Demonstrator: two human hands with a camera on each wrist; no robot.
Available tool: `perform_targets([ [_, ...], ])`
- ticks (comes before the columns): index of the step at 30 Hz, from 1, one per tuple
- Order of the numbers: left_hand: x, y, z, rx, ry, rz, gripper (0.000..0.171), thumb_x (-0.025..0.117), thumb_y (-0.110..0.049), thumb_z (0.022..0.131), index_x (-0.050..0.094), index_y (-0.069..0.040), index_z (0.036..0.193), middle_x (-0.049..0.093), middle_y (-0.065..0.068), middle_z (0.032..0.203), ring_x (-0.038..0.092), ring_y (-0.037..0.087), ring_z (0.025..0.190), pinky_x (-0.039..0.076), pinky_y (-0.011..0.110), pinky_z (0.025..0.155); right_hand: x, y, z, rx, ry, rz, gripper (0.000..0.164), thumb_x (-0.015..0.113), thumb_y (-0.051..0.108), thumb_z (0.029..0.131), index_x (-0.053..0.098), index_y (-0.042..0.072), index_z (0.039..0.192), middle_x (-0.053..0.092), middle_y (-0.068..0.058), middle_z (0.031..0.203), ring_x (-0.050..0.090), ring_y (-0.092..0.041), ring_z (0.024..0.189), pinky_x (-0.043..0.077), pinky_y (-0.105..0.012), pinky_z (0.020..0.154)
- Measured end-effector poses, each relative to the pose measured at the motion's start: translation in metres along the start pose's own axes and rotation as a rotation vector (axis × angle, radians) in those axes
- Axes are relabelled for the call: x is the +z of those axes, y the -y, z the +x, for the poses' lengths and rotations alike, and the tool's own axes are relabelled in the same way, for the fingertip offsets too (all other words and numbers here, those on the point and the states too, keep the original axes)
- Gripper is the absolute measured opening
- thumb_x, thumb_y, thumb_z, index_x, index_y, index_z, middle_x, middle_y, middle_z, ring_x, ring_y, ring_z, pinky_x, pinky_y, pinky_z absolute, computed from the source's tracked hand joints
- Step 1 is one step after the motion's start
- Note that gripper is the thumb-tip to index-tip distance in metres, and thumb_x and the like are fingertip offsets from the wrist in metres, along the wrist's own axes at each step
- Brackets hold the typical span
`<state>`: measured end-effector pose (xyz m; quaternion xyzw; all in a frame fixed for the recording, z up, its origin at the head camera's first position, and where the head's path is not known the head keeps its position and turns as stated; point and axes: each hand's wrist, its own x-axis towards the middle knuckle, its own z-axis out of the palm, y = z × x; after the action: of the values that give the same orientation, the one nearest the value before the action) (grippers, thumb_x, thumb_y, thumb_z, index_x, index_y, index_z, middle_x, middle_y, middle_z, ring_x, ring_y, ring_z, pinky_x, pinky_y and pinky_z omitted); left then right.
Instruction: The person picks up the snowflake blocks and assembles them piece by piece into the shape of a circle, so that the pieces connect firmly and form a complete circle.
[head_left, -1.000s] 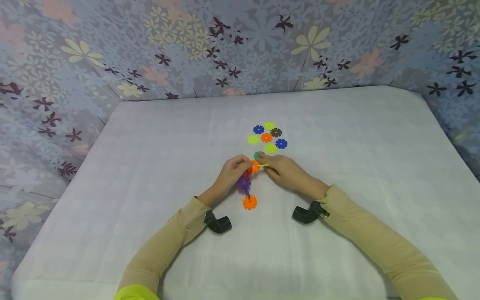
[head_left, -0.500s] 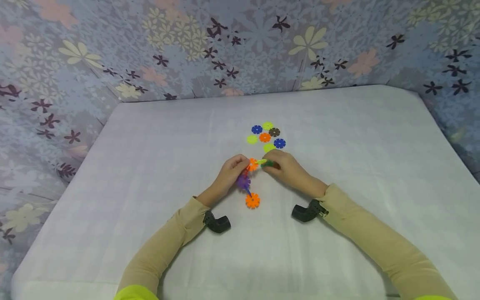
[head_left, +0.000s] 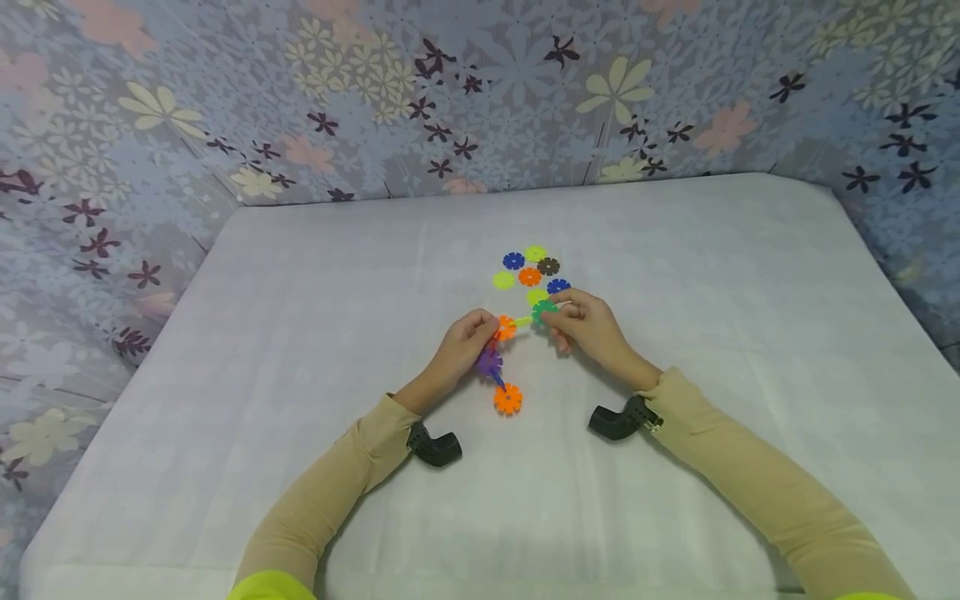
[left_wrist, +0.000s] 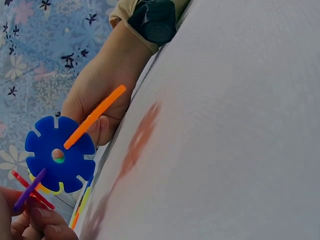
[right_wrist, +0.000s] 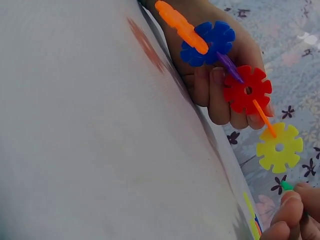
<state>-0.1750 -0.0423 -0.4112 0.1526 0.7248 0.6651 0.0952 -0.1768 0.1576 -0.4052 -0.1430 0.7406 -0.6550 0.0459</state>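
My left hand (head_left: 459, 348) pinches a chain of notched plastic discs near its red disc (right_wrist: 261, 84). From there the chain hangs through a purple disc (head_left: 490, 364) and a blue disc (left_wrist: 45, 135) to an orange disc (head_left: 508, 400) at the lower end. At the other end, another orange disc (head_left: 506, 327) carries a yellow disc (right_wrist: 279, 162), seen edge-on in the head view. With thumb and fingers my right hand (head_left: 600, 333) holds a green disc (head_left: 543, 312) beside that yellow one. Whether their edges touch I cannot tell.
Beyond my hands, several loose discs lie flat on the white-covered table (head_left: 337, 275), among them a brown disc (head_left: 548, 267), a blue one (head_left: 513, 261) and a loose orange disc (head_left: 529, 277). Flower-patterned fabric (head_left: 480, 100) stands behind the table. Black wrist mounts (head_left: 437, 448) sit on both cuffs.
My right hand has picked up the green disc from the table, then shifted slightly right and turned it face-on beside the yellow disc. My left hand stays nearly still; the lower orange disc swung slightly right.
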Motion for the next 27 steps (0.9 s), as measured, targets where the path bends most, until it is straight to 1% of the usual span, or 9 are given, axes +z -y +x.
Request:
perform_targets([
  [3,0.0004,-0.0005,-0.0001,0.01,-0.002,0.016,0.023,0.043,-0.023,0.082,0.046,-0.001,0.076,0.041,0.002,0.055,0.039,0.011,0.047,0.031,0.022,0.048,-0.0009,0.0002,0.0,0.01,0.023,0.032,0.033,0.052,0.017,0.076,0.041,0.0,0.103,0.047,-0.02,0.059,0.043,-0.021,0.042,0.038,-0.028,0.039],
  [6,0.0005,-0.0004,-0.0001,0.013,0.001,0.025,0.022,0.042,-0.022,0.082,0.046,-0.001,0.076,0.041,0.003,0.056,0.04,0.011,0.048,0.031,0.022,0.049,-0.0013,0.0006,0.0,0.011,0.061,0.082,0.034,0.051,0.015,0.077,0.038,0.0,0.104,0.046,-0.019,0.06,0.042,-0.019,0.044,0.037,-0.025,0.04],
  [9,0.0004,-0.0004,0.0,0.018,0.005,0.042,0.023,0.042,-0.023,0.082,0.046,-0.001,0.076,0.039,0.002,0.055,0.036,0.011,0.048,0.029,0.022,0.049,-0.0012,0.0007,0.0002,0.014,0.093,0.12,0.03,0.05,0.014,0.077,0.037,0.0,0.101,0.046,-0.02,0.061,0.042,-0.018,0.045,0.037,-0.025,0.041],
  [12,0.0004,-0.0005,0.0,0.022,0.008,0.052,0.023,0.041,-0.022,0.083,0.046,-0.001,0.076,0.036,0.002,0.054,0.033,0.011,0.048,0.028,0.023,0.048,-0.0009,0.0012,0.0004,0.014,0.108,0.121,0.029,0.049,0.013,0.078,0.038,-0.001,0.101,0.047,-0.02,0.062,0.043,-0.018,0.046,0.038,-0.025,0.043],
  [16,0.0005,-0.0007,0.0002,0.018,0.013,0.06,0.023,0.041,-0.022,0.083,0.046,0.0,0.076,0.036,0.002,0.055,0.034,0.012,0.05,0.029,0.023,0.049,-0.0001,0.0023,0.0002,0.034,0.12,0.139,0.03,0.046,0.011,0.08,0.036,-0.003,0.104,0.048,-0.022,0.068,0.046,-0.018,0.05,0.041,-0.026,0.047],
  [20,0.0002,-0.0007,0.0005,0.015,0.017,0.072,0.023,0.042,-0.022,0.082,0.046,-0.001,0.076,0.038,0.002,0.056,0.035,0.012,0.051,0.03,0.023,0.05,0.0006,0.0038,-0.0003,0.049,0.139,0.174,0.03,0.045,0.007,0.08,0.033,-0.006,0.104,0.049,-0.025,0.073,0.049,-0.018,0.052,0.042,-0.028,0.048],
  [24,-0.0005,0.0002,0.0005,0.038,0.022,0.071,0.023,0.041,-0.021,0.083,0.046,0.0,0.076,0.037,0.002,0.055,0.035,0.012,0.05,0.03,0.023,0.051,0.0008,0.0052,-0.0011,0.048,0.162,0.204,0.027,0.044,0.005,0.08,0.032,-0.006,0.101,0.048,-0.026,0.073,0.049,-0.019,0.052,0.042,-0.028,0.047],
  [27,-0.001,0.0011,0.0005,0.052,0.039,0.063,0.023,0.041,-0.021,0.083,0.046,0.0,0.075,0.036,0.002,0.053,0.034,0.012,0.047,0.03,0.024,0.049,0.0004,0.0055,-0.0015,0.038,0.175,0.217,0.024,0.044,0.003,0.08,0.032,-0.006,0.099,0.048,-0.027,0.073,0.049,-0.02,0.052,0.042,-0.029,0.047],
])
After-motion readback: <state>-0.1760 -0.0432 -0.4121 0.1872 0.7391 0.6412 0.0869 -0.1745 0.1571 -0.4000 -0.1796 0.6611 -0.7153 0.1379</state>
